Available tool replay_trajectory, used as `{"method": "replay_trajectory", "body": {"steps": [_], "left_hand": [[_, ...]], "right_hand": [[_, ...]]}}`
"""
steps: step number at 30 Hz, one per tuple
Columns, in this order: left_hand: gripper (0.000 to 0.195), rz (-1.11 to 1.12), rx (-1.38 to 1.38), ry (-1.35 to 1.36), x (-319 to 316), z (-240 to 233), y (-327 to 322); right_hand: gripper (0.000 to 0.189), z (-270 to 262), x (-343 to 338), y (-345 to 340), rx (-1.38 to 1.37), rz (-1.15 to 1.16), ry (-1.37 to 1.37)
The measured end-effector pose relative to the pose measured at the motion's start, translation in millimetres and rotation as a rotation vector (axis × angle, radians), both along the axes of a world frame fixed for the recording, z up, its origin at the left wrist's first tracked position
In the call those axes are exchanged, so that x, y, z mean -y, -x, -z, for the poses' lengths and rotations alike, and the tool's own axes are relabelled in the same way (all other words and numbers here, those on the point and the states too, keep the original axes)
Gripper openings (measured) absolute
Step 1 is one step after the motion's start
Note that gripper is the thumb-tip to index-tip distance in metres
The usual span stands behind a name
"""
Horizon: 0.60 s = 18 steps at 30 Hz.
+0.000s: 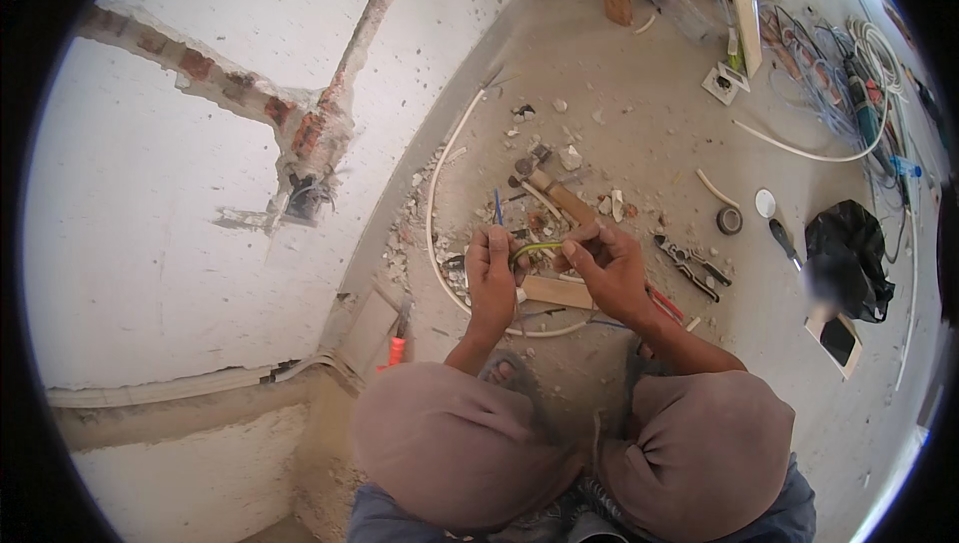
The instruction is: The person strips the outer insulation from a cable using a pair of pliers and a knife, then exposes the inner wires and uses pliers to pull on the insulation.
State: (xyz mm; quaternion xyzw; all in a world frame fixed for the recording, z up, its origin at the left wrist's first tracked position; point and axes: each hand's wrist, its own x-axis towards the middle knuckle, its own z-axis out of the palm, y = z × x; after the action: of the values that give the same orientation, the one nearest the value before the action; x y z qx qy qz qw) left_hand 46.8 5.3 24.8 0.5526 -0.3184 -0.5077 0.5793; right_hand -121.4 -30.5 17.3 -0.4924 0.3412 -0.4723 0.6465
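Observation:
Both of my hands are raised over the debris on the floor, in front of my knees. My left hand (491, 273) grips electrical wires between thumb and fingers; a blue wire (498, 207) sticks out above it. Between my hands runs a green-yellow wire (541, 246), bent in a shallow arc. The thumb and fingers of my right hand (610, 269) pinch its other end. A white cable (431, 206) curves along the floor around the left side of my hands. Beyond them lies a hammer (563, 197) with a wooden handle, its lower end hidden by my right hand.
To the right lie pliers (688, 266), a tape roll (729, 220), a screwdriver (783, 237) and a black plastic bag (846, 254). An orange-handled tool (396, 350) rests near the wall at left. The wall has a broken-out channel (306, 131). Coiled white cable (873, 37) lies far right.

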Motion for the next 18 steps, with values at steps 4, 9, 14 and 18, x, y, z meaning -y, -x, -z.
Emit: {"method": "replay_trajectory", "body": {"steps": [4, 9, 14, 18], "left_hand": [[0.026, 0.136, 0.138, -0.098, 6, 7, -4], [0.032, 0.241, 0.212, -0.223, -2, -8, -9], [0.035, 0.436, 0.452, -0.061, 5, -11, 0], [0.031, 0.589, 0.464, -0.160, -2, -45, -11]], "right_hand": [[0.011, 11, 12, 27, -0.236, -0.044, 0.145], [0.021, -16, 23, 32, -0.584, -0.121, 0.797], [0.017, -28, 23, 44, -0.585, -0.147, 0.761], [0.011, -39, 12, 42, -0.553, -0.218, 0.545]]}}
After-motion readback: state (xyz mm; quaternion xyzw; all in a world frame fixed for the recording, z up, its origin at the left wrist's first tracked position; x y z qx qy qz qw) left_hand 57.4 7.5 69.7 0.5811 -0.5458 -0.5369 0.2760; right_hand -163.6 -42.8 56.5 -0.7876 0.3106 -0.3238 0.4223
